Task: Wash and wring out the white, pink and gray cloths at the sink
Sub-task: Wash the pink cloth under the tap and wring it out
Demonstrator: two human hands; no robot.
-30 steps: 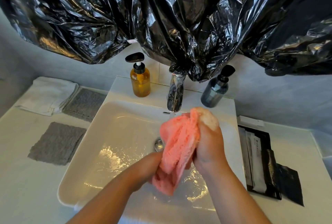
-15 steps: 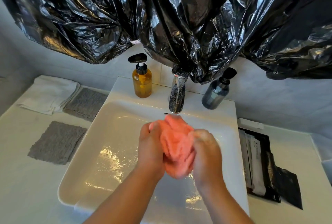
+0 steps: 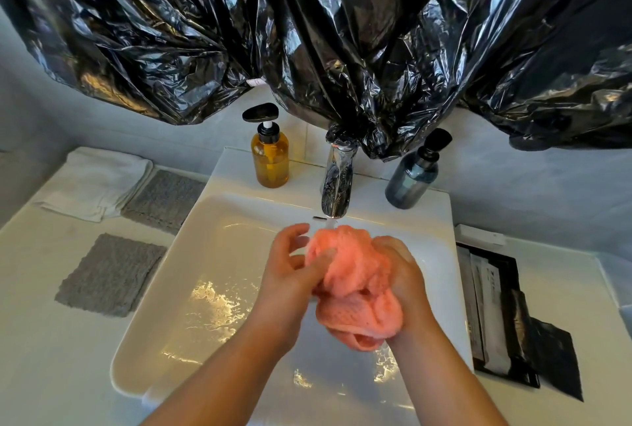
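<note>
– Your left hand [image 3: 287, 275] has loosened since half a second ago. Its fingers were wrapped on the pink cloth [image 3: 355, 288]; now they stand apart and lifted, and only the thumb presses the wad.
– And my right?
– Your right hand [image 3: 400, 275] is clamped on the cloth from the other side, fingers curled round it. A lobe of the cloth has dropped below your hands.
– Where is it against the tap?
– You hold it over the sink [image 3: 212, 254], with its top just under the faucet [image 3: 337, 182], where a thin stream of water [image 3: 330, 223] meets it.
– The other cloths?
– They lie on the counter [image 3: 51, 340] to your left. The white cloth [image 3: 92, 182] is folded at the back, one gray cloth [image 3: 164, 198] lies just beside it, and a second gray cloth [image 3: 109, 275] is nearer you. An amber pump bottle [image 3: 270, 158] and a dark bottle [image 3: 412, 179] flank the faucet, and black plastic sheeting [image 3: 342, 32] hangs above.
</note>
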